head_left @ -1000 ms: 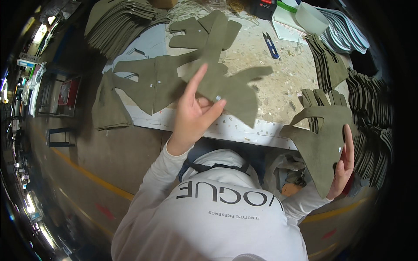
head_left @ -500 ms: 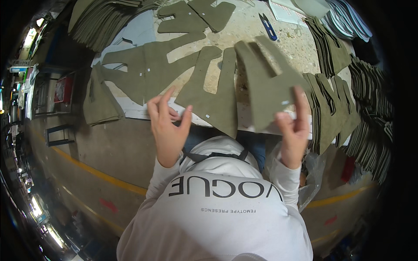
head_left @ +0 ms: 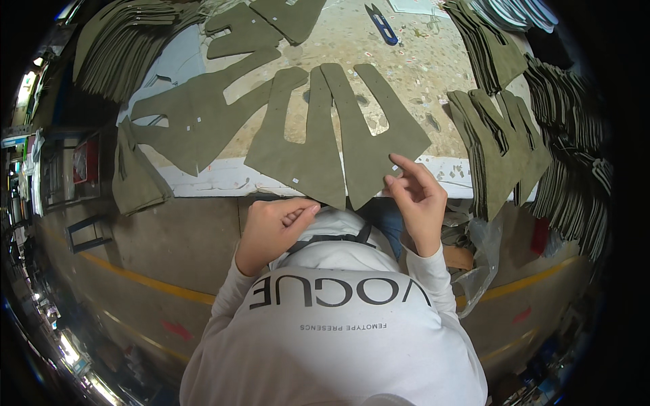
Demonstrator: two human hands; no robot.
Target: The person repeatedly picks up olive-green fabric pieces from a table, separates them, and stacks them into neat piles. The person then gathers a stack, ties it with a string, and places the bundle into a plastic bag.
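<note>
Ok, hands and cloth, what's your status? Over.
Left hand loosely curled, empty, below table edge. Right hand fingers touching olive fabric piece. Fabric stack lies beside it.

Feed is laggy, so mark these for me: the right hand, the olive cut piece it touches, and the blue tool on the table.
right hand [head_left: 414, 196], head view, on the knuckles.
olive cut piece [head_left: 369, 145], head view, on its broad lower part.
blue tool [head_left: 382, 15], head view, mid-handle.

The stacks [head_left: 562, 169] at three o'clock fade into the dark rim; small white tags [head_left: 296, 180] on the cut piece [head_left: 298, 145] are unreadable.
</note>
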